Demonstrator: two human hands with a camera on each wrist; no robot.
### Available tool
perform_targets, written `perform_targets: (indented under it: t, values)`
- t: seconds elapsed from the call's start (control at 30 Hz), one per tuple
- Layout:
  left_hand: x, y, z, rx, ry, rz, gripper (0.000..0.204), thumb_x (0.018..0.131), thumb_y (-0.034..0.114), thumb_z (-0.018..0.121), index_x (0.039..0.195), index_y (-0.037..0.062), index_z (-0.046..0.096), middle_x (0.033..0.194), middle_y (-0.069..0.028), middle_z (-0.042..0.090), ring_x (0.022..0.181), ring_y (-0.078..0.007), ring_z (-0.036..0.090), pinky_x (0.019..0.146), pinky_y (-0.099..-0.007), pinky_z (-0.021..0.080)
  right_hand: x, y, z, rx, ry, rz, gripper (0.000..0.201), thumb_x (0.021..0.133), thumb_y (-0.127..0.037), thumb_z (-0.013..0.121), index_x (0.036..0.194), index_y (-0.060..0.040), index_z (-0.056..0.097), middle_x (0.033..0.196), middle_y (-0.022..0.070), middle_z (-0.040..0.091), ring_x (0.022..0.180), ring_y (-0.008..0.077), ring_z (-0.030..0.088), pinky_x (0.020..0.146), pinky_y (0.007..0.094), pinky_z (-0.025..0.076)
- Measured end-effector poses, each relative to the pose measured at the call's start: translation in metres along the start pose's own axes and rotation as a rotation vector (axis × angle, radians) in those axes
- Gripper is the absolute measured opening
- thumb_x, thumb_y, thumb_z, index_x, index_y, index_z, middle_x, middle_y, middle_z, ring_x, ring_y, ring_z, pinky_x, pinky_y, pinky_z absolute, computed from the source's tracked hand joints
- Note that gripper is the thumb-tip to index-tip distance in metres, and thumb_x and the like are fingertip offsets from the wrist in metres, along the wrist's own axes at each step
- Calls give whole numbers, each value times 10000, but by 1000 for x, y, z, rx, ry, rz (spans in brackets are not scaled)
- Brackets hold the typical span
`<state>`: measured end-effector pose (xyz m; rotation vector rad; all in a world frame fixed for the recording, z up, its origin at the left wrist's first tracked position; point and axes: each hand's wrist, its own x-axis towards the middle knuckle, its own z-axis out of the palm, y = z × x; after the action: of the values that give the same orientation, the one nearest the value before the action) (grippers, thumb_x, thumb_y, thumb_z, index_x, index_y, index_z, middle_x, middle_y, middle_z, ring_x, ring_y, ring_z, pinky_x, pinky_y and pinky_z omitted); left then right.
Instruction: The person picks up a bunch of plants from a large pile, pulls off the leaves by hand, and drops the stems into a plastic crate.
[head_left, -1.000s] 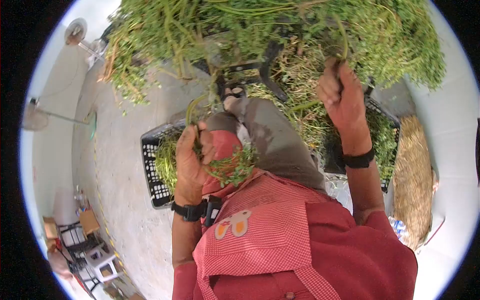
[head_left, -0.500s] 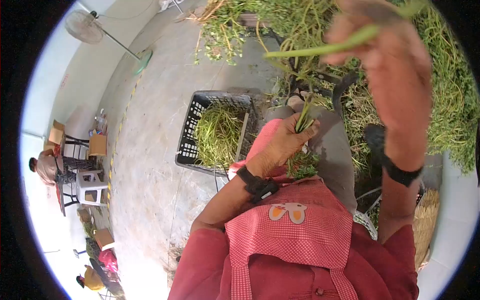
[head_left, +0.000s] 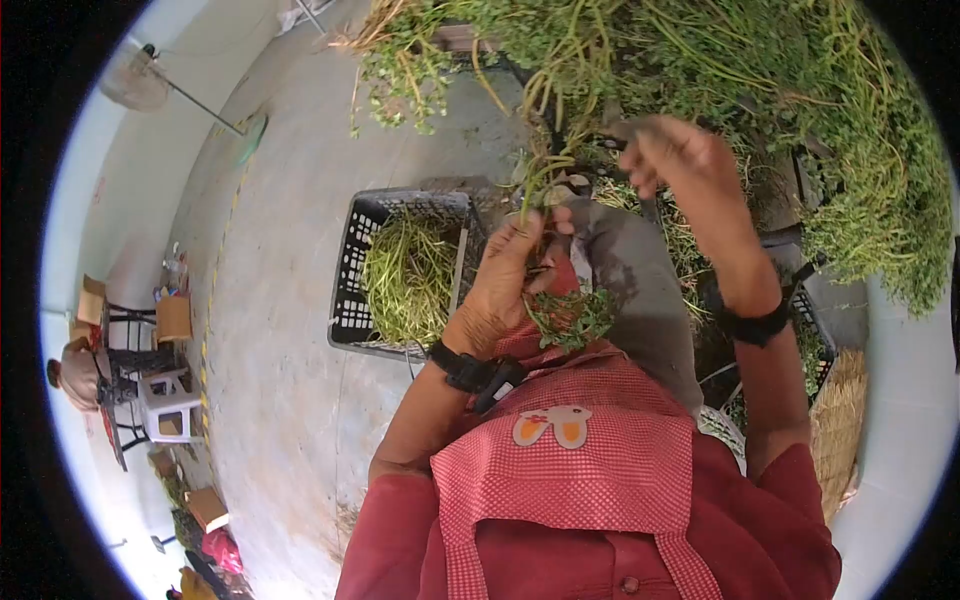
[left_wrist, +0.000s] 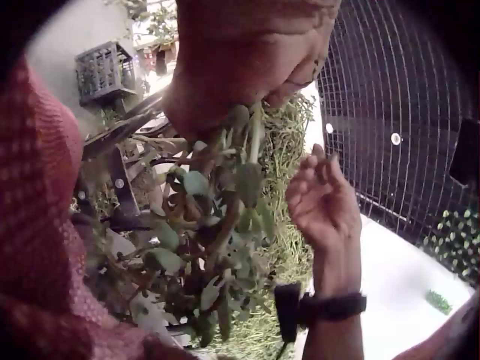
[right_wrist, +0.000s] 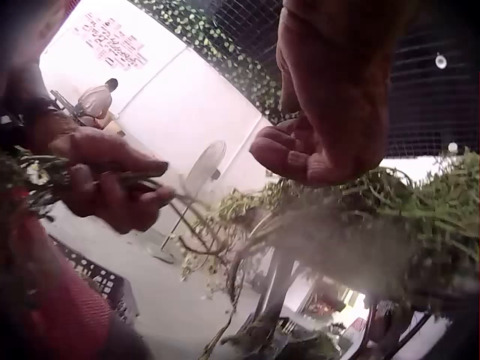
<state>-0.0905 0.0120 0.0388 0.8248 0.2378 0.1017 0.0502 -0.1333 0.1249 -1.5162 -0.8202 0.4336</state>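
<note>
My left hand (head_left: pixel 505 275) grips a small bunch of purslane (head_left: pixel 572 322) over the lap of the red checked apron (head_left: pixel 590 470). Rounded leaves (left_wrist: pixel 169 259) hang below that hand in the left wrist view, and bare stem ends stick out past its fingers on the far side. Up and to the right, my right hand (head_left: pixel 692 160) hovers before the heaped greens, fingers loosely bent and nothing visible between them. The left wrist view shows this right hand (left_wrist: pixel 324 202) with its palm side turned toward the camera. A large heap of purslane (head_left: pixel 700 75) lies in front.
A black crate (head_left: pixel 342 300) holding loose stems (head_left: pixel 410 280) stands on the floor at the left. Another dark crate (head_left: pixel 822 335) sits at the right by a straw roll (head_left: pixel 838 430). Farther left are a standing fan (head_left: pixel 138 80), a white stool (head_left: pixel 170 405) and a seated person (head_left: pixel 76 375).
The head view swung left, then slightly back. Half a second ago my right hand held a thick green stem up close; now it is lower, farther off and without it. The left hand keeps its bunch.
</note>
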Motion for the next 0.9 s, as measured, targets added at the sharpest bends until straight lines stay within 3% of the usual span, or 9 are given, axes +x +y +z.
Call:
perform_targets:
  t: [0.07,0.13,0.3,0.37,0.5,0.6,0.7,0.87,0.9]
  values:
    - [3,1,-5,-48,-40,-35,482,959,442,353,1076,30,574,847,-14,578,613,-51,457,393,-153,311,-26,17,2,-62,78,61,263,901,-212,545,1031,5,614,757,26,631,614,69,539,530,204,436]
    - [2,1,-7,-46,-81,-85,537,957,481,299,1100,35,562,867,-14,579,614,-54,458,393,-153,318,-51,34,19,88,-16,285,256,884,-226,571,981,2,638,711,20,620,604,64,539,522,213,425]
    - [-1,4,26,75,14,-169,617,944,550,216,1183,65,512,893,-7,579,645,-55,483,435,-154,365,-61,52,47,-138,19,222,235,841,-216,615,905,6,653,683,81,620,593,116,565,540,277,436]
    - [-1,0,37,185,186,-198,564,946,533,260,1221,96,485,966,3,583,704,-50,512,484,-151,393,-61,61,51,-185,93,151,234,823,-214,630,885,11,651,676,103,619,586,137,571,548,301,439]
    - [-5,-5,33,396,83,-93,459,946,444,397,1252,113,480,1025,22,579,799,-46,524,565,-167,425,-67,67,48,-133,192,25,227,790,-198,650,897,2,648,715,141,628,592,212,581,573,331,449]
    - [1,-7,37,544,-139,185,342,904,192,557,1216,57,522,1128,-23,550,928,-107,528,753,-240,456,-73,68,45,-139,173,-11,213,783,-193,650,895,-11,653,730,148,623,586,238,576,572,327,449]
    - [-7,-3,39,721,-132,176,276,918,187,533,1147,40,575,1123,-26,553,856,-89,520,720,-230,449,-82,65,21,-126,168,-11,197,789,-183,642,909,-27,656,750,141,625,592,242,575,574,314,451]
    - [-18,-3,47,741,-76,-5,230,923,187,533,1059,22,618,868,10,608,704,-69,501,666,-215,434,-90,29,-40,43,282,151,241,804,-140,615,1035,-75,639,960,125,638,777,235,616,620,315,478]
    - [-18,-3,47,792,-131,33,227,920,192,539,1043,21,623,831,18,606,692,-65,493,652,-213,429,-89,18,-47,-155,308,-51,281,807,-119,600,1087,-94,617,1070,112,601,912,247,585,709,339,478]
